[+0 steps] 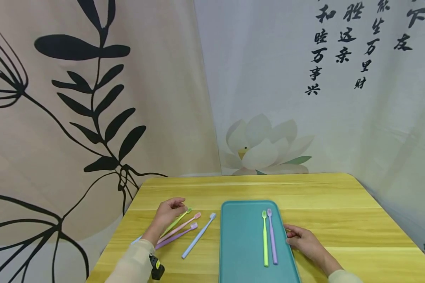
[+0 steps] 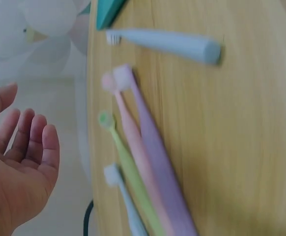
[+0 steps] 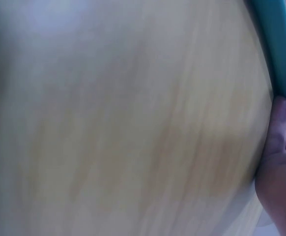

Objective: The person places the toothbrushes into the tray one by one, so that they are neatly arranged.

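My left hand hovers over the heads of several toothbrushes with loosely bent fingers, and the left wrist view shows its palm bare. Beneath it fan out a green toothbrush, a pink toothbrush, a purple toothbrush and a light blue one mostly hidden by the arm in the head view. Another blue toothbrush lies apart, nearer the tray. On the teal tray, a green toothbrush and a purple toothbrush lie side by side. Fingertips of my right hand touch the tray's right edge.
A wooden table with rounded far corners carries everything. Behind its far edge hangs a printed curtain with plants, a lotus and writing. A black wrist device sits at the left sleeve.
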A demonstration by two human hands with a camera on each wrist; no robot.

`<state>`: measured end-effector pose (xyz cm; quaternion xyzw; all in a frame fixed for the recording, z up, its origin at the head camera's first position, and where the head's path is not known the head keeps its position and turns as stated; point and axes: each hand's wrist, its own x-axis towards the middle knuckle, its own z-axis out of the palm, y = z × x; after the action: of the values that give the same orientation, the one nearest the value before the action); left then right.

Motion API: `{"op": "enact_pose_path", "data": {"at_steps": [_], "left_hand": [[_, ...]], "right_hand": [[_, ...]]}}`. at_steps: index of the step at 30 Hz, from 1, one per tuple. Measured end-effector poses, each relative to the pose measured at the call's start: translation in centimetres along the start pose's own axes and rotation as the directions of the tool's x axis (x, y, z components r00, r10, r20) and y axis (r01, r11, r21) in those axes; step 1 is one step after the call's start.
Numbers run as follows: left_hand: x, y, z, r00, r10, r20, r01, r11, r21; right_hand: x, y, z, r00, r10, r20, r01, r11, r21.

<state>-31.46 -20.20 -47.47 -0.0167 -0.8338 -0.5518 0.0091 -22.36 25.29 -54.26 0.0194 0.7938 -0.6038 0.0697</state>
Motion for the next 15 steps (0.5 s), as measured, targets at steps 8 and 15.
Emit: {"op": "enact_pose_path", "data": {"at_steps": [8, 15], "left_hand": [[0.3, -0.5, -3.0, 0.998, 0.0, -0.063, 0.005, 0.998, 0.07], [0.4, -1.5, -5.2, 0.999, -0.002, -0.044, 0.007, 0.995, 0.104]], "right_hand": [[-0.2, -0.1, 0.0, 1.0, -0.017, 0.017, 0.017, 1.0, -0.002], [-0.2, -0.2, -0.1, 1.0, -0.023, 0.008, 0.023, 0.999, -0.023]]}}
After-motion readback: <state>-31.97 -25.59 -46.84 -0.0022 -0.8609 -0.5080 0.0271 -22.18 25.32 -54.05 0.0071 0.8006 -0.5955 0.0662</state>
